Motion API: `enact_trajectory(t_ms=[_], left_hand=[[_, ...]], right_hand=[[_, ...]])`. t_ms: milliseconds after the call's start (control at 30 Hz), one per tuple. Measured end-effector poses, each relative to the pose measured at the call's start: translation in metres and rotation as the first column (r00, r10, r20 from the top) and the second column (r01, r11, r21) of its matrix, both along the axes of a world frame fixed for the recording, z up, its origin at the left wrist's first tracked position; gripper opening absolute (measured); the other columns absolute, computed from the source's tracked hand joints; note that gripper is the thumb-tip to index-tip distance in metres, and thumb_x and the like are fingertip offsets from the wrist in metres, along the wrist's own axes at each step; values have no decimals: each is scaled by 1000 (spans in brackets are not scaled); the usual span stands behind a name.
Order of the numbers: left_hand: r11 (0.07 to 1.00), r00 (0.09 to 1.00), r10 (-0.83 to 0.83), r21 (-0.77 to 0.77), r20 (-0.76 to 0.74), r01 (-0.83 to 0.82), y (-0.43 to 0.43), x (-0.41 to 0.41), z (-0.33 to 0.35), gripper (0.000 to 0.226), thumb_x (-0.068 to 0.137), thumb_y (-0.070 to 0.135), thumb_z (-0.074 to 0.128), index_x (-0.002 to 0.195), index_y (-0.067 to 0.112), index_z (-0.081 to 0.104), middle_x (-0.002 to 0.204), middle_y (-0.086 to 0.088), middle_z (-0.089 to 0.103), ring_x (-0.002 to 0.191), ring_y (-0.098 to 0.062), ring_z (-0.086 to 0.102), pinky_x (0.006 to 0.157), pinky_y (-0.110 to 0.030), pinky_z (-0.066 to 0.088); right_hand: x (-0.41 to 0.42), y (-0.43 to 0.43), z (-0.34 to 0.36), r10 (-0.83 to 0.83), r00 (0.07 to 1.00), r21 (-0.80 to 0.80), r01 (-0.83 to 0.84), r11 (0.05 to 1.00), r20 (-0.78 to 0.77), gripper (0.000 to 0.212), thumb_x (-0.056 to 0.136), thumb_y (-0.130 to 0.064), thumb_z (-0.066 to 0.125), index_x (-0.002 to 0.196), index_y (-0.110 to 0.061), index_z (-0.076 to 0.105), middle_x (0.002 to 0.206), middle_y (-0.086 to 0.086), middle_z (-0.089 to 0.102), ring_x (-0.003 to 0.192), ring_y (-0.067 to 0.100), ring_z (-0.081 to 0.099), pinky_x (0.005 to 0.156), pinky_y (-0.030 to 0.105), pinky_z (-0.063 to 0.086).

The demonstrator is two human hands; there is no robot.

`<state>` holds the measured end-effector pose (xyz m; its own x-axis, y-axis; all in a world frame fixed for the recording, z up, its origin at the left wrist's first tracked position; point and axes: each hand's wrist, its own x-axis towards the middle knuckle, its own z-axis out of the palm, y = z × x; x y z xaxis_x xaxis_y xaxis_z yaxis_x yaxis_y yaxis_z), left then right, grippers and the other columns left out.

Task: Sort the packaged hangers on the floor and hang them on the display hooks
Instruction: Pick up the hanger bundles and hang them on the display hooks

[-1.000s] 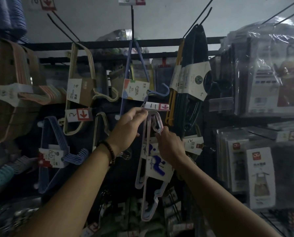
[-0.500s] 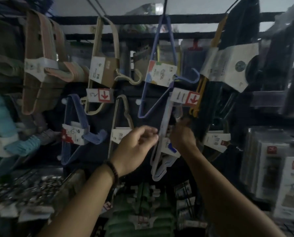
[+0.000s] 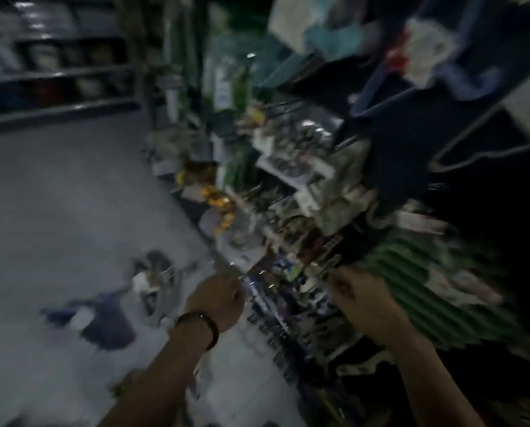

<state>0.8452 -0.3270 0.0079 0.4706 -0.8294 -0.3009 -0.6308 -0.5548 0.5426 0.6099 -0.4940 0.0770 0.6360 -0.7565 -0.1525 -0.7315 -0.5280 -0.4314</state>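
The person has turned away from the hooks and now looks down the aisle at the floor [image 3: 57, 211]. A moment ago both hands were up at a hanger pack on a hook; now the left hand [image 3: 217, 300] and right hand [image 3: 359, 292] are low, loosely curled, and seem to hold nothing, though the blur makes it hard to tell. That pack looks done. More packaged hangers [image 3: 103, 315] lie on the floor, left of the left hand. The floor there is open, but the crowded shelf edge [image 3: 276, 322] is close on the right.
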Motion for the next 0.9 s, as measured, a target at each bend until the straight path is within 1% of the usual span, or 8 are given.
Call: enact_trajectory(t_ms=[67,167,300,400,600,700,767,900], left_hand=[[978,987,149,153,-54,-140,47,21,-50,29,104,38,45,98,19,66,116,-9,70,110,-33,66,90,-36,51],[901,932,336,337,-139,-274,104,36,-105,35,104,35,49,122,12,68,122,-8,72,114,-30,66,93,-34,52],[784,823,538,465,-180,-411,151,37,-158,28,100,35,56,113,17,73,117,-8,73,110,-30,68,91,-33,54],[704,724,646,554,-240,-444,165,34,-215,28,99,40,54,110,21,72,116,-7,73,105,-28,69,89,-34,56],[625,628,726,648,-279,-435,154,43,-373,39,106,40,44,122,12,65,123,-13,70,111,-33,66,89,-37,53],[668,649,684,643,-333,-374,148,45,-474,23,106,26,47,116,14,64,123,-10,69,105,-27,65,85,-34,53],[669,628,690,649,-360,-362,147,45,-546,27,105,23,51,126,12,63,130,-11,65,116,-27,64,93,-35,54],[512,350,858,692,-376,-510,145,44,-684,39,101,32,58,138,21,55,131,-8,66,116,-24,62,96,-35,50]], right_hand=[[26,18,-51,81,989,185,-57,981,-127,22,103,-30,60,96,-10,68,89,14,69,85,33,67,74,35,47],[64,44,-117,181,964,355,-103,929,-195,27,103,-36,58,88,-14,63,84,10,66,80,24,66,69,30,47],[103,77,-210,299,912,543,-105,833,-283,23,93,-54,57,77,-39,64,81,-6,68,82,16,66,76,33,54],[139,89,-272,391,848,686,-45,726,-358,21,101,-44,58,84,-34,65,88,-8,66,82,12,64,72,25,51],[214,80,-453,438,759,705,38,709,-481,32,99,-35,57,99,-7,72,94,11,76,86,25,73,78,38,58],[248,79,-566,520,669,683,-25,730,-531,30,97,-32,55,88,-7,68,85,9,70,77,22,67,66,31,50],[266,84,-645,566,613,683,-57,728,-552,30,99,-34,55,83,-10,63,82,6,65,75,21,63,59,28,42],[296,102,-779,562,608,724,33,689,-562,33,98,-44,64,121,-20,60,116,10,65,95,29,63,75,31,49]])
